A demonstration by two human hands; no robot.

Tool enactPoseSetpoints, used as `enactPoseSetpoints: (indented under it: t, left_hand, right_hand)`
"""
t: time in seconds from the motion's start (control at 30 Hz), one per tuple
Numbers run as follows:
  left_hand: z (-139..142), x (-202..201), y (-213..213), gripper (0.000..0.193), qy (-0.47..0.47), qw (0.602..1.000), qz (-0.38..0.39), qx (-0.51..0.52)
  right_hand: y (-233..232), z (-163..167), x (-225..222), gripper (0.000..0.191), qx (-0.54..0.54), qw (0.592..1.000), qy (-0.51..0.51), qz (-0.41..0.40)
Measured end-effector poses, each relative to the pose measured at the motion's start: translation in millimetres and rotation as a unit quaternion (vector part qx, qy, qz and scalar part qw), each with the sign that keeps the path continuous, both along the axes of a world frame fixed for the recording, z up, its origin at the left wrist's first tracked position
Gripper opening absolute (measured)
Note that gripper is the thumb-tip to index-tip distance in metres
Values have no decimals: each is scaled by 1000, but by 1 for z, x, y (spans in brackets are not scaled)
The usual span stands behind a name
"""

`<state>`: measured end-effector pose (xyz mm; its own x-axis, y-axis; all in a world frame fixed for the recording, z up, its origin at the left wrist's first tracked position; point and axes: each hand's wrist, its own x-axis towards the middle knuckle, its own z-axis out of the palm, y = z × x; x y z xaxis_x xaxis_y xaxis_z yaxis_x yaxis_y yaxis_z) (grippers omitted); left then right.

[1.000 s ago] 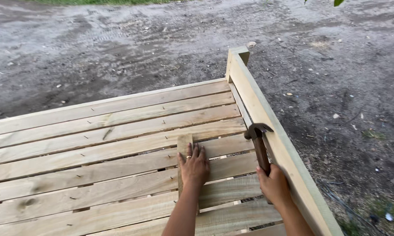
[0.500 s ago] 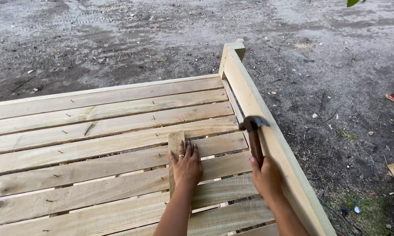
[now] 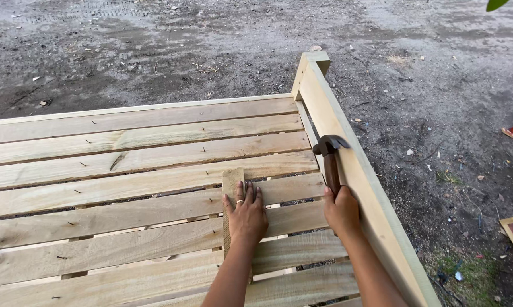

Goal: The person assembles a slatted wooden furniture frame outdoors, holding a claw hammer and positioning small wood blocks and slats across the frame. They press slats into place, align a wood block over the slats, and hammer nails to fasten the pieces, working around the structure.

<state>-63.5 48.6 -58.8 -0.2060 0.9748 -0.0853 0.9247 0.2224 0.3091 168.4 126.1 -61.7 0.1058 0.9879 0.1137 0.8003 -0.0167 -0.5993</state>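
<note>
Slats (image 3: 154, 153) around spacer (image 3: 232, 181) — side rail (image 3: 347, 153) alongside hammer (image 3: 328, 156)

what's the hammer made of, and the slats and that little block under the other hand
Hammer: dark metal-looking head, dull; reddish-brown handle, probably wood, gripped by the right hand.
Slats: pale raw timber, unpainted, with visible grain and knots.
Small block under the left hand: the same bare light wood, seemingly unfinished.

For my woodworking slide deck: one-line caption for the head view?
Left hand flat on a small wooden strip across slats; right hand grips a hammer.
</note>
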Motion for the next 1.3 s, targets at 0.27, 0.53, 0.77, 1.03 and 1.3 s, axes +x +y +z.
enactPoseSetpoints:
  t: [0.27, 0.53, 0.77, 1.03, 1.3]
  left_hand:
    - [-1, -23, 25, 70, -49, 991, 51, 109]
    - [-3, -53, 63, 66, -36, 998, 56, 13]
    - [-4, -58, 68, 66, -54, 997, 55, 5]
    - [-7, -59, 72, 67, -55, 997, 59, 19]
    - [-9, -62, 73, 70, -70, 995, 64, 27]
  right_hand:
    - [8, 50, -17, 46, -212, 976, 55, -17]
    - [80, 43, -42, 46, 112, 992, -42, 35]
    - [109, 13, -52, 44, -165, 982, 93, -7]
    - [149, 39, -84, 40, 199, 977, 49, 53]
    - [154, 55, -106, 44, -152, 982, 115, 15]
